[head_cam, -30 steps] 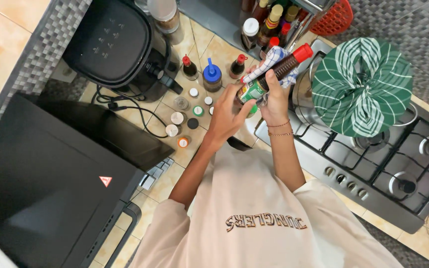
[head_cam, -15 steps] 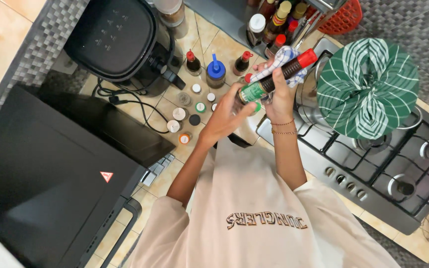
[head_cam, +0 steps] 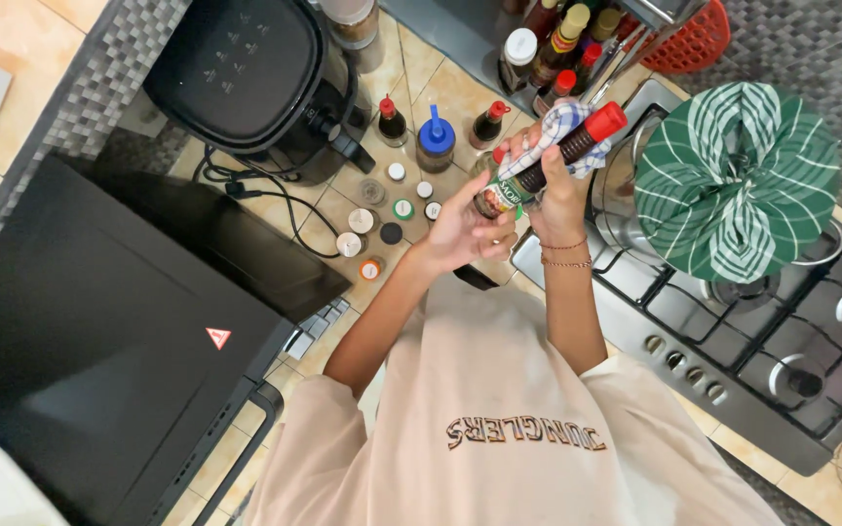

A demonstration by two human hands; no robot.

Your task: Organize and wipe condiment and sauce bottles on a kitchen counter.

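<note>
We see both hands raised together above the counter [head_cam: 445,83], meeting over its edge where the tiles end at the stove [head_cam: 733,360]. The right hand [head_cam: 559,185] is clenched around a dark bottle [head_cam: 548,161] with a red cap, held slanting so the cap points up and away from the body, and a blue-and-white checked cloth [head_cam: 550,129] is pressed between those fingers and the bottle's upper half. The left hand [head_cam: 460,229] comes in from the other side, its fingers curled against the bottle's lower, labelled end; we cannot tell whether it truly grips the bottle or only steadies it.

Just beyond the left hand, a cluster of small spice jars [head_cam: 382,219] stands on the counter, seen from their lids. A little farther out from the hands stand a blue-capped squeeze bottle [head_cam: 436,141] and two small red-capped bottles [head_cam: 391,119], one to either side of it. Farther off on the left hand's side sits a black air fryer [head_cam: 246,78], its cable trailing over the tiles, and nearer the body on that same side is a large black appliance [head_cam: 99,351] with a small red triangle on it.

On the right hand's side, close to the bottle's cap, a pot wrapped in a green striped cloth [head_cam: 733,180] rests on the stove. Past the hands, at the back of the counter, more sauce bottles [head_cam: 562,44] crowd beside a red basket [head_cam: 689,39].
</note>
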